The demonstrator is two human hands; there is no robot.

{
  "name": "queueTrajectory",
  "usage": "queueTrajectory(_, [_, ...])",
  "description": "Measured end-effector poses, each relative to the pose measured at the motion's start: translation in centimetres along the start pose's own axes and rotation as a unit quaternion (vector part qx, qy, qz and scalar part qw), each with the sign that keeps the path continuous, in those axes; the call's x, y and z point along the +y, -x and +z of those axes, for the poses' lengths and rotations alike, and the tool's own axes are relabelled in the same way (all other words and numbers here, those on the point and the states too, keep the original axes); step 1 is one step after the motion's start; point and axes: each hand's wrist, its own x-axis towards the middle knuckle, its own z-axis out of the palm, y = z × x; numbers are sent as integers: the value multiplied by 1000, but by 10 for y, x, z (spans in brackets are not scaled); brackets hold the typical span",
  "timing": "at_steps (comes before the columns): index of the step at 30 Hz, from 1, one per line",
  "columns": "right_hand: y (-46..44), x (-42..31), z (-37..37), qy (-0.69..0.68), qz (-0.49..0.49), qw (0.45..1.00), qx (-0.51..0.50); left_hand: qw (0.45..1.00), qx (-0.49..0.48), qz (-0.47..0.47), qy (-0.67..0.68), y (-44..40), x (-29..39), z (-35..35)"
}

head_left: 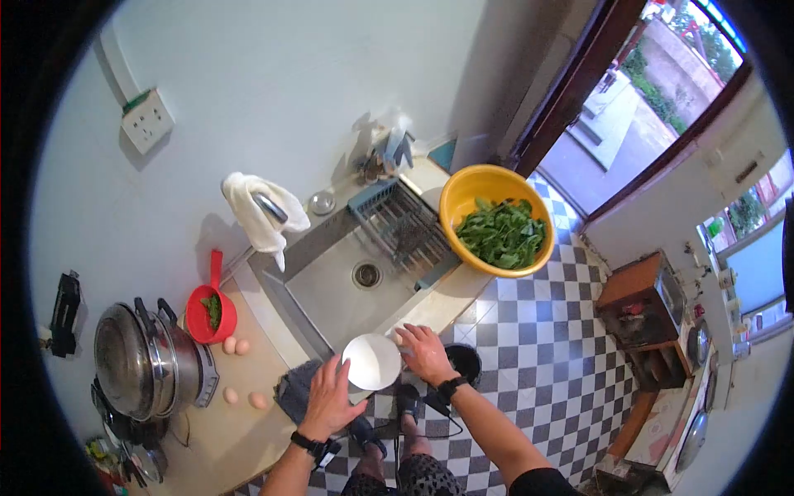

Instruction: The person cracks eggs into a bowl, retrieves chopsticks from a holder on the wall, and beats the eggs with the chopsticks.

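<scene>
A white bowl (pixel 372 362) is at the front edge of the sink, its inside facing up. My left hand (pixel 328 398) is at the bowl's left side, fingers along the rim and thumb apart. To the right of the bowl, my right hand (pixel 428 357) has its fingers curled close to the rim. A small pale rounded thing, which looks like an egg (pixel 398 338), shows at its fingertips, mostly hidden. Several brown eggs (pixel 258 400) lie on the counter to the left. A dark grey cloth (pixel 296 392) lies beside my left hand.
The metal sink (pixel 331 285) holds a drying rack (pixel 401 227) at its right. A yellow basin (pixel 453 194) of leafy greens (pixel 504 234) stands beyond. A white cloth (pixel 256 207) drapes the faucet. Leftward are a red ladle-like scoop (pixel 197 317) and a lidded steamer pot (pixel 132 360).
</scene>
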Motion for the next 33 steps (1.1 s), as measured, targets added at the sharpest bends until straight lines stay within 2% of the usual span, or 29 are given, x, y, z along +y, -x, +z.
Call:
queueTrajectory(1, [-3,2,6,43,-31,997,-50,1000,0,5,-28,-13,7,5])
queueTrajectory(4, [-8,23,15,-12,-28,996,-87,997,-11,18,-74,-42,10,24])
queueTrajectory(5, [-9,31,10,-45,-55,997,-21,995,-11,28,-95,-51,12,29])
queueTrajectory(6, [-6,38,4,-46,-53,997,-25,995,-14,24,-93,-58,14,33])
queueTrajectory(7, [0,46,0,-161,94,982,2,995,-19,23,-92,-64,15,37])
queueTrajectory(8, [7,53,-4,-269,240,932,30,995,-26,22,-92,-68,16,42])
queueTrajectory(9, [11,68,-2,-356,286,887,76,995,-31,21,-92,-72,18,47])
queueTrajectory(10, [20,92,2,-421,286,855,100,995,-23,16,-91,-76,20,52])
queueTrajectory(12, [26,107,-18,-531,354,763,107,996,-17,14,-91,-88,27,60])
queueTrajectory(14, [28,109,-27,-519,373,759,124,997,-1,14,-72,-103,37,64])
queueTrajectory(16, [30,114,-26,-471,310,814,140,998,3,18,-68,-120,49,68])
queueTrajectory(20, [32,109,-32,-396,314,847,167,998,9,32,-45,-148,66,76])
queueTrajectory(22, [33,106,-35,-229,226,934,156,998,17,53,-41,-153,69,76])
queueTrajectory(24, [33,101,-35,-198,216,943,161,997,18,70,-37,-152,67,82])
queueTrajectory(26, [33,102,-28,-130,125,963,203,996,19,78,-26,-152,61,86])
queueTrajectory(32, [14,112,-22,-84,102,971,200,998,33,57,-9,-152,60,91])
queueTrajectory(33, [10,116,-22,-62,91,980,163,998,34,61,-8,-152,62,90])
